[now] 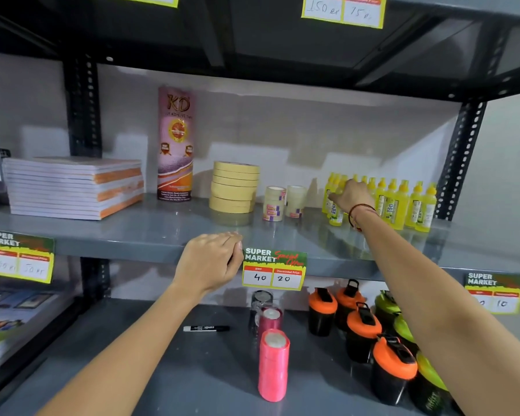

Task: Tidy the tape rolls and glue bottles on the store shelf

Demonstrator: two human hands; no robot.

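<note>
On the grey middle shelf (150, 232) stands a stack of tan masking tape rolls (234, 187). Right of it are two short stacks of small clear tape rolls (274, 203) (295, 201). Farther right, a row of yellow glue bottles (397, 202) lines the back. My right hand (353, 195) reaches in among the left end of those bottles, fingers on or around one; the grip itself is hidden. My left hand (212, 261) rests loosely curled at the shelf's front edge, holding nothing I can see.
A tall pink KD tape pack (176, 142) and a pile of notebooks (72, 187) stand at the left. Price tags (273, 270) hang on the shelf edge. Below are pink ribbon spools (273, 364), a marker (206, 328) and orange-lidded shaker bottles (364, 328).
</note>
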